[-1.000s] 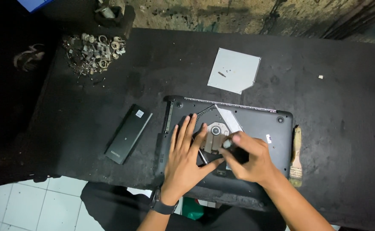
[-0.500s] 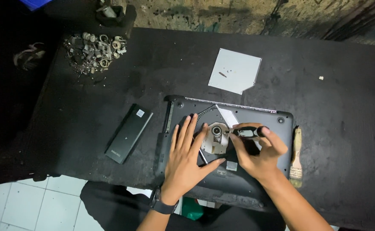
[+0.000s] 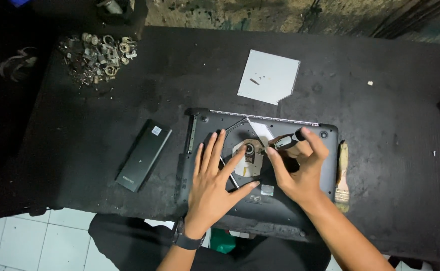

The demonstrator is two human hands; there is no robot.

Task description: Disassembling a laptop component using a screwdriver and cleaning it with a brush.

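An upturned dark grey laptop point(image 3: 205, 125) lies on the black table, with an open round recess showing a metal disc part point(image 3: 250, 153) in its middle. My left hand point(image 3: 216, 180) lies flat on the laptop's underside, fingers spread, just left of that recess. My right hand point(image 3: 300, 168) grips a black-handled screwdriver point(image 3: 286, 141) between thumb and fingers, its tip pointing left towards the recess. A white strip point(image 3: 260, 130) lies on the laptop above the recess.
A black battery pack point(image 3: 143, 154) lies left of the laptop. A silver square cover plate point(image 3: 269, 76) with small screws on it sits behind. A pile of metal scraps point(image 3: 97, 57) is at the far left corner. A wooden-handled brush point(image 3: 341, 175) lies along the laptop's right edge.
My right hand has lifted the screwdriver from low over the recess and turned it up and to the right. My left hand stays flat on the laptop.
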